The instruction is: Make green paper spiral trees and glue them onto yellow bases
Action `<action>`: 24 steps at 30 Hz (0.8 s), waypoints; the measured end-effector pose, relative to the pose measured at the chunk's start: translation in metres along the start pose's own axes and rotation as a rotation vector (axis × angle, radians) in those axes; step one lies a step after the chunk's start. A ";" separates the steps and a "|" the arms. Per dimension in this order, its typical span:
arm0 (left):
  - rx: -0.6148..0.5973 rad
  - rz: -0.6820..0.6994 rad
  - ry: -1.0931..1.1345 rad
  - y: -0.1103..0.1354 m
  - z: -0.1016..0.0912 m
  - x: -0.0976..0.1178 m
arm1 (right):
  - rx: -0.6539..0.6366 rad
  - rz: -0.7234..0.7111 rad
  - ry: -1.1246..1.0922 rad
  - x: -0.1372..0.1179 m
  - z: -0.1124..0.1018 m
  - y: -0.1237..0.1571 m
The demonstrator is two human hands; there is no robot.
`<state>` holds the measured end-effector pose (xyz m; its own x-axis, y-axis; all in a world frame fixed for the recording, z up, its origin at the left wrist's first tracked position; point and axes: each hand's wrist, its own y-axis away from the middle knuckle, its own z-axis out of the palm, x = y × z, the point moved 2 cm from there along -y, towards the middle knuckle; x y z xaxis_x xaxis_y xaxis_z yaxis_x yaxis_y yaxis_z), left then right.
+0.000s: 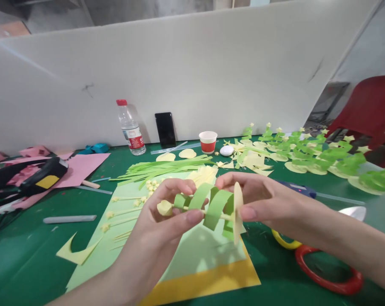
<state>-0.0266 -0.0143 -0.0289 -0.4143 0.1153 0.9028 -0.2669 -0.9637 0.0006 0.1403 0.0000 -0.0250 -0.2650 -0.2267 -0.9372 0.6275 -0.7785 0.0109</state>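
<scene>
I hold a small paper tree (211,206) sideways above a light green sheet (141,229): green paper loops on a thin stick, a yellow star at its left tip, a pale yellow round base at its right end. My left hand (166,221) pinches the stick and loops near the star. My right hand (259,199) grips the round base between thumb and fingers.
Several finished paper trees (320,155) stand at the right. Green paper strips (157,168), a water bottle (131,127), a phone (165,129), a red cup (208,141), a glue gun (29,176) on pink paper, a glue stick (69,219) and scissors (326,272) lie on the green table (20,255).
</scene>
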 end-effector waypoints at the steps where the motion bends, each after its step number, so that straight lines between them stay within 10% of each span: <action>1: 0.002 0.001 -0.013 0.000 0.000 0.000 | 0.005 0.010 -0.020 0.000 0.001 0.000; 24: -0.052 0.177 -0.619 -0.007 -0.002 -0.001 | 0.094 0.026 0.013 -0.001 -0.006 -0.003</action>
<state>-0.0266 -0.0068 -0.0304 0.1190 -0.2195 0.9683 -0.2884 -0.9409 -0.1778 0.1431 0.0057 -0.0260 -0.2396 -0.2400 -0.9408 0.5623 -0.8242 0.0670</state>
